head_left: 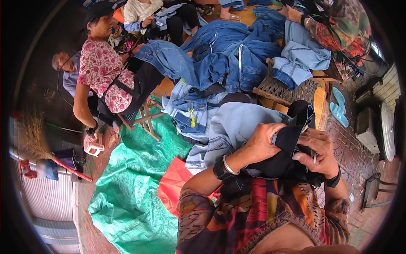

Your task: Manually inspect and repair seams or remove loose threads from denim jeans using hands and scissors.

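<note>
My left hand [264, 143] is closed on the edge of a black cloth piece [286, 139], raised in front of my chest. Close by on its right, my right hand [317, 153] has its fingers curled at the same black cloth, with a small pale thing [314, 158] showing between them, too small to name. Light blue denim jeans [241, 120] lie across my lap beneath my hands. Beyond my lap, more jeans [190, 108] carry a yellow-green tie [192, 117].
A large heap of blue jeans [228, 42] fills the far middle. A person in a floral top [101, 63] sits at left; others work behind. Green sheeting [131, 182] covers the left floor. Right are a woven stool [292, 89], blue slippers [339, 108] and a dark stool [372, 190].
</note>
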The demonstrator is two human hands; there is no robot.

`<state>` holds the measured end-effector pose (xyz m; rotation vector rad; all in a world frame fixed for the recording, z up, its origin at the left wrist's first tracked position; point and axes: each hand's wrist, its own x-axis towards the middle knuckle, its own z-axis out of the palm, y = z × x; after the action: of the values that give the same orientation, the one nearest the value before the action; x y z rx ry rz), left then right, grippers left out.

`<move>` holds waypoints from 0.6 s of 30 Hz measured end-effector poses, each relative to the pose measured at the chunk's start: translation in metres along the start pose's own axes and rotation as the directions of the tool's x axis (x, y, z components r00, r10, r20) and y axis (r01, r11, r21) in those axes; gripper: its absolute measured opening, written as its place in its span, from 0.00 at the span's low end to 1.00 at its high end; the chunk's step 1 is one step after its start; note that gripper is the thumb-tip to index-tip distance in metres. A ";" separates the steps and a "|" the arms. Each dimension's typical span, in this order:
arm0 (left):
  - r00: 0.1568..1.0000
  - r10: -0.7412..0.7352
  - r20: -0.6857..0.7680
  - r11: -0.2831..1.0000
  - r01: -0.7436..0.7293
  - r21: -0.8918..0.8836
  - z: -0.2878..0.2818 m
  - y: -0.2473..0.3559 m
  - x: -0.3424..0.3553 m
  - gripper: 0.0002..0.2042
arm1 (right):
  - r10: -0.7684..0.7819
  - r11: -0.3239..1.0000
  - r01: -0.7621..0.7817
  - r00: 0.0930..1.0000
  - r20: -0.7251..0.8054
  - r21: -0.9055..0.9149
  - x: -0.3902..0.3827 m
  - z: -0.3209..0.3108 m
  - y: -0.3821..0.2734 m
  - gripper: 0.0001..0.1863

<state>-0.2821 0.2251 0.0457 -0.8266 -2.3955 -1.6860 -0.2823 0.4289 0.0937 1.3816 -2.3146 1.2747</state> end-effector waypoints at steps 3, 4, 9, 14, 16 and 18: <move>0.990 -0.024 -0.136 1.000 0.021 -0.020 -0.015 0.014 0.011 0.17 | 0.113 0.993 -0.103 0.953 -0.282 0.049 -0.001 -0.002 -0.003 0.33; 0.974 0.045 -0.223 0.998 -0.054 -0.034 -0.018 0.017 0.014 0.16 | 0.160 0.987 -0.160 0.946 -0.280 0.023 -0.005 -0.010 -0.002 0.40; 0.797 0.446 -0.407 0.893 -0.426 0.144 -0.026 0.042 0.040 0.18 | 0.229 0.973 -0.201 0.901 -0.368 0.112 -0.001 0.003 0.004 0.60; 0.756 0.532 -0.381 0.845 -0.500 0.188 -0.018 0.055 0.051 0.20 | 0.341 0.936 -0.350 0.882 -0.325 0.033 -0.017 0.002 0.024 0.36; 0.750 0.535 -0.389 0.843 -0.508 0.180 -0.029 0.060 0.048 0.22 | 0.237 0.965 -0.262 0.861 -0.451 0.006 -0.002 -0.001 0.020 0.24; 0.710 0.565 -0.421 0.820 -0.541 0.188 -0.040 0.067 0.047 0.22 | 0.139 0.972 -0.203 0.901 -0.410 -0.117 0.004 -0.010 0.019 0.23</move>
<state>-0.2990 0.2232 0.1351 -0.8940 -1.6366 -1.3657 -0.3020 0.4377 0.0909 0.7897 -2.2229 1.2477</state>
